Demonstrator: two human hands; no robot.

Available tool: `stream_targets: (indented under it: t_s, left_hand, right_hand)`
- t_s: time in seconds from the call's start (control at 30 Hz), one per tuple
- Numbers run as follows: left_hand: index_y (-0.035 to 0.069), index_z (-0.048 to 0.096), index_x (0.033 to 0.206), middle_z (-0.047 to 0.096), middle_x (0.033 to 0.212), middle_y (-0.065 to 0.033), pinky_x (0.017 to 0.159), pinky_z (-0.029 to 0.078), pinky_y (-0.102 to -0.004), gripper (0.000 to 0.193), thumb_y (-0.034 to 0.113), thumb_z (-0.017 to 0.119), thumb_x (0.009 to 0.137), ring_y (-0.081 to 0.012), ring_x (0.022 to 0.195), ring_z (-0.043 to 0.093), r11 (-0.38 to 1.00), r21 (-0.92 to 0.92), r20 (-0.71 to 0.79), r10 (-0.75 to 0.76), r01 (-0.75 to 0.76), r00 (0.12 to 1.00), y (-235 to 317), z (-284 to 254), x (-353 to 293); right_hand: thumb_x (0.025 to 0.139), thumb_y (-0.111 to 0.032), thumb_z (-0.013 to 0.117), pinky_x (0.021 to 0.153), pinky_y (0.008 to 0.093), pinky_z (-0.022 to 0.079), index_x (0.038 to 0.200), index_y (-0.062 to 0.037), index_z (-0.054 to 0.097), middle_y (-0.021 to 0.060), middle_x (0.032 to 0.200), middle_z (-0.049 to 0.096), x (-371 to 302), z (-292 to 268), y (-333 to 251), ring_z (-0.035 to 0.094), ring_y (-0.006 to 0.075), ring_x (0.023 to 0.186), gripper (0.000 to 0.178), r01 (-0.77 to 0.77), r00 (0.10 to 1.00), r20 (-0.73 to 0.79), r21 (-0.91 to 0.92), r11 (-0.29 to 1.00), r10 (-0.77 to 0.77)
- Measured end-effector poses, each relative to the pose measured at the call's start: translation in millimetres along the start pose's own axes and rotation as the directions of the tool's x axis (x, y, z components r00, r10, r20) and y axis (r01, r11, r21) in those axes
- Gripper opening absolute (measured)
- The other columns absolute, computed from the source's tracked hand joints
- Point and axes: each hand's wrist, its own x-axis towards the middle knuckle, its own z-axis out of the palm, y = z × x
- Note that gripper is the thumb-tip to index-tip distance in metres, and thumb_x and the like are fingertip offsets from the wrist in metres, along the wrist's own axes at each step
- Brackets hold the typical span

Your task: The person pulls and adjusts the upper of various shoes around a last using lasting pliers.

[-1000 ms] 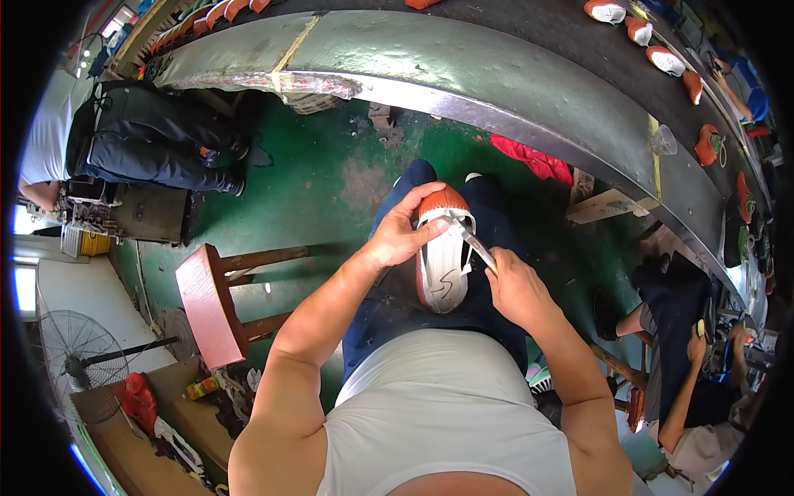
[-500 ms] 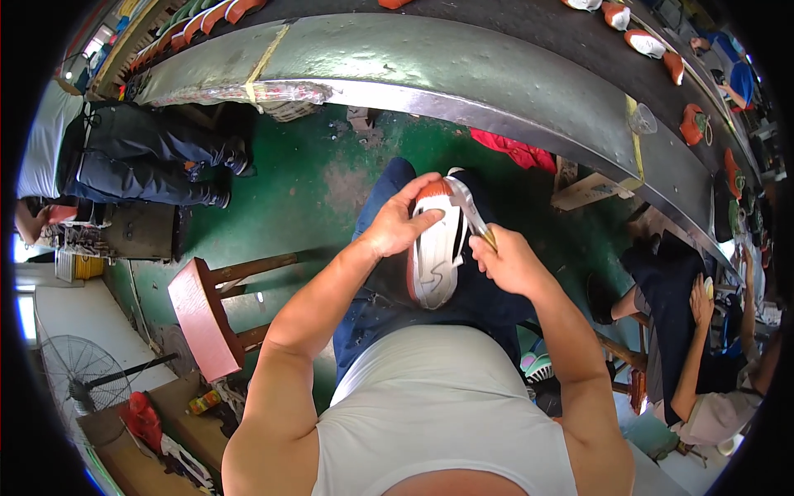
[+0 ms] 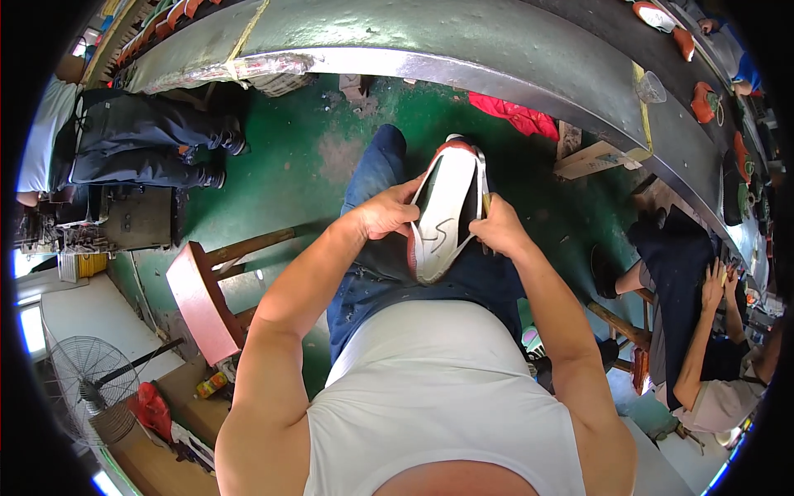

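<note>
Above my lap is a shoe upper (image 3: 451, 192), sole side up: a white bottom with a dark wavy line, a reddish-brown rim, toe end pointing away from me. My left hand (image 3: 387, 212) grips its left edge, the thumb on the rim and the fingers partly hidden behind it. My right hand (image 3: 499, 226) is closed at the right edge, thumb against the rim. A yellow handle (image 3: 486, 201) shows just above its fingers; the rest of that tool is hidden.
Ahead runs a long metal-edged bench (image 3: 397, 62), with shoe uppers (image 3: 705, 101) along its right. A wooden stool (image 3: 203, 302) stands to my left, a fan (image 3: 91, 388) behind it. One person's legs (image 3: 149, 140) are at left; another person's arm (image 3: 699, 339) is at right.
The shoe has been turned and its white bottom now shows more fully. My right hand's metal tool has come away from the toe; the hand is lower beside the right edge.
</note>
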Motion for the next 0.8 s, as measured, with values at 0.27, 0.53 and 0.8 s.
stream_targets:
  t_s: [0.27,0.53,0.8]
  left_hand:
    - [0.002,0.002,0.160,0.039,0.152,-0.0183,0.117,0.030,-0.0326,0.102,0.006,0.070,0.084,-0.0228,0.140,0.039,0.944,0.292,-0.112,0.192,-0.153,0.975,-57.6,22.3,-11.0]
    - [0.005,0.003,0.160,0.033,0.158,-0.0121,0.118,0.025,-0.0325,0.081,0.015,0.055,0.100,-0.0205,0.142,0.035,0.983,-0.037,-0.042,0.177,-0.179,0.983,-57.4,28.4,-7.3]
    - [0.002,0.063,0.130,0.070,0.117,-0.0202,0.098,0.048,-0.0399,0.059,0.045,0.030,0.108,-0.0316,0.112,0.065,0.983,0.164,-0.698,0.171,-0.078,0.695,-65.7,36.1,33.2]
  right_hand:
    - [0.092,-0.021,0.063,0.083,0.0492,0.051,0.113,0.0054,0.056,0.0250,0.096,0.067,-65.5,-54.1,19.1,0.065,0.0451,0.088,0.035,0.175,0.977,0.156,-0.168,0.970,-0.149]
    - [0.089,-0.012,0.065,0.086,0.0471,0.052,0.109,0.0054,0.060,0.0223,0.099,0.066,-54.5,-45.1,-48.4,0.065,0.0414,0.094,0.027,0.512,0.854,0.335,-0.677,0.529,-0.398]
    - [0.091,-0.018,0.062,0.087,0.0493,0.051,0.119,0.0076,0.056,0.0290,0.102,0.065,-53.4,6.6,-11.3,0.064,0.0433,0.097,0.038,0.401,0.902,0.286,-0.276,0.873,-0.324]
